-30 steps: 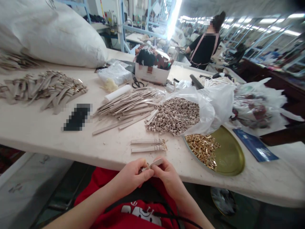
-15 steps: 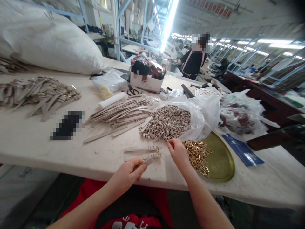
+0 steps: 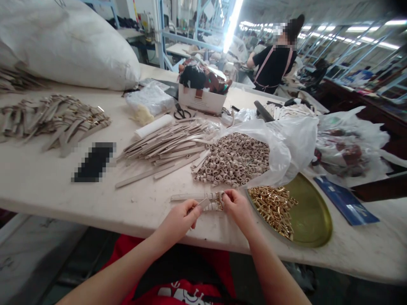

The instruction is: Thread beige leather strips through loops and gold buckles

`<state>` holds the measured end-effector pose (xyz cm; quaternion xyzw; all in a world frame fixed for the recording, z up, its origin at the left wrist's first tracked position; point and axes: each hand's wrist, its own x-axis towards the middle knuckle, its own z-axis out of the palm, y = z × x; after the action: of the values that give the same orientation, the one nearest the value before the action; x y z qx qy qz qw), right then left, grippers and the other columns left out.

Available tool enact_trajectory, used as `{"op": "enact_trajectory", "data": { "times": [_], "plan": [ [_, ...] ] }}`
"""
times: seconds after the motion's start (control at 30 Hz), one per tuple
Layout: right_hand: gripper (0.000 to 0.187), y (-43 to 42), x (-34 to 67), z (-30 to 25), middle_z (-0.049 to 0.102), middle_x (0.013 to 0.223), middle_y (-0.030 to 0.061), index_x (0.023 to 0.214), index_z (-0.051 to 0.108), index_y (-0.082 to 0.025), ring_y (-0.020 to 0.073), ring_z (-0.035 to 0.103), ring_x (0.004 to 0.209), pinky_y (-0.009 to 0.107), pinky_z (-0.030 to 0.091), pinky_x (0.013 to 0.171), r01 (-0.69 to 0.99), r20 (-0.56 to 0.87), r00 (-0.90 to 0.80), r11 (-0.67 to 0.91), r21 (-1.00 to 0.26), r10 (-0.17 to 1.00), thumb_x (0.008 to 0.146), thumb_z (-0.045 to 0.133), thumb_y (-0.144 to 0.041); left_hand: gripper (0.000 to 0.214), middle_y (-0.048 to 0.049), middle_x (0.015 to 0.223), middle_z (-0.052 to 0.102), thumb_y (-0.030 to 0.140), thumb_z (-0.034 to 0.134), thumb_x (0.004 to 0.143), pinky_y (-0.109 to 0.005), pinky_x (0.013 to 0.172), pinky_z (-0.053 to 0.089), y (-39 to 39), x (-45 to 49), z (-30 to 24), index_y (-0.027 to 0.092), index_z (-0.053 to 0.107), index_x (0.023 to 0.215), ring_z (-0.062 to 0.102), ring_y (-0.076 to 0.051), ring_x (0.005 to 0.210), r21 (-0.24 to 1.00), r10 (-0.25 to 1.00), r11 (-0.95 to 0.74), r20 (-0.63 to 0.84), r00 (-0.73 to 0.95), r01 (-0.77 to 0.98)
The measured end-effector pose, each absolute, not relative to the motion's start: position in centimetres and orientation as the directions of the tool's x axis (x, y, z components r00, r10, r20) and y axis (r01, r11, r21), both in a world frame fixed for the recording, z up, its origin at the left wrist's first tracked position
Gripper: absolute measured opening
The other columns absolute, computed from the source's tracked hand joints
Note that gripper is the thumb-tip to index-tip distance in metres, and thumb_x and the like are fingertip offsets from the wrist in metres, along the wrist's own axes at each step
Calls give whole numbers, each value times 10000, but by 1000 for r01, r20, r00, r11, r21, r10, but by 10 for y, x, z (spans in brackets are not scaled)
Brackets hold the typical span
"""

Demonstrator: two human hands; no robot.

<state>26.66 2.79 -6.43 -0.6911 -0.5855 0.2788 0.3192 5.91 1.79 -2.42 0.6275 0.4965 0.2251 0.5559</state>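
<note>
My left hand (image 3: 187, 212) is closed around a short beige strap (image 3: 203, 203), whose end points up and to the right. Close by on the right, the fingers of my right hand (image 3: 235, 205) are pinched together; whatever is between the tips is mostly hidden. Behind both hands, two finished-looking straps with buckles (image 3: 190, 197) lie side by side on the table, partly covered by my left hand and its strap. A heap of small beige loops (image 3: 233, 159) spills from a clear plastic bag (image 3: 286, 140). Gold buckles (image 3: 275, 207) fill one side of a round gold tray (image 3: 310, 216).
Loose beige straps (image 3: 168, 144) are piled behind on the table (image 3: 143, 220), near black scissors (image 3: 182, 112) and a box of scraps (image 3: 203, 99). Buckled straps (image 3: 54, 118) and a large white sack (image 3: 70, 46) sit left. A blue packet (image 3: 346, 201) lies right. A person (image 3: 275, 63) stands beyond.
My right hand has come away from the edge of the loop heap, in toward the strap in my left hand. The left hand keeps its hold. The whole view has shifted slightly.
</note>
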Motion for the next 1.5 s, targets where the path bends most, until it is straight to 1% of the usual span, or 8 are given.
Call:
{"op": "enact_trajectory", "data": {
  "times": [0.33,0.53,0.77,0.87,1.0,1.13,1.37,1.5],
  "plan": [
    [265,26,277,-62,622,693,58,787,578,-159,185,549,625,298,407,598,610,91,327,-137,-781,941,764,472,-400,308,54,494,496,439,381,827,-209,517,340,16,62,-31,178,519,737,466,-109,491,914,889,86,-250,384,396],
    [307,18,265,-57,610,668,30,833,550,-160,128,506,492,254,412,478,304,-106,220,-171,-937,970,763,482,-451,308,52,497,497,435,377,826,-207,510,327,14,67,-24,176,524,746,454,-106,488,923,890,60,-222,399,380],
    [329,23,274,-59,629,667,46,793,542,-148,126,511,491,260,412,485,257,-118,360,-219,-941,925,693,546,-462,295,51,492,500,418,377,820,-209,504,314,10,68,-26,173,509,722,441,-102,477,916,889,56,-227,397,397],
    [320,13,265,-45,626,668,33,787,547,-151,107,501,484,248,414,478,143,-200,252,-241,-960,947,699,553,-459,300,50,490,499,422,375,820,-208,504,318,7,66,-26,171,511,730,439,-103,476,918,892,70,-233,389,390],
    [256,-7,237,-23,600,644,0,822,583,-157,74,466,470,210,389,461,-134,-344,-105,-356,-925,933,725,574,-394,317,52,502,494,435,374,822,-200,505,325,4,65,-20,170,532,748,437,-100,481,926,891,43,-206,405,375],
    [258,-18,223,-13,601,683,13,917,598,-162,87,477,506,220,396,474,-214,-356,-190,-393,-894,915,754,541,-354,336,49,512,491,442,378,818,-189,481,313,1,64,-13,165,557,748,437,-96,480,915,870,29,-221,440,401],
    [353,-28,228,-12,526,597,-23,928,633,-159,77,416,470,226,332,469,26,-264,-216,-265,-964,940,772,524,-456,323,63,490,433,420,386,816,-181,452,293,-7,54,-9,160,560,735,389,-84,459,927,764,82,-294,574,365],
    [372,-35,222,-14,464,521,-42,949,641,-153,80,380,464,223,306,463,31,-281,-294,-285,-958,914,782,513,-460,317,63,484,422,406,400,812,-189,460,296,-10,52,-5,159,527,657,380,-82,460,927,751,79,-297,590,366]
  ]
}}
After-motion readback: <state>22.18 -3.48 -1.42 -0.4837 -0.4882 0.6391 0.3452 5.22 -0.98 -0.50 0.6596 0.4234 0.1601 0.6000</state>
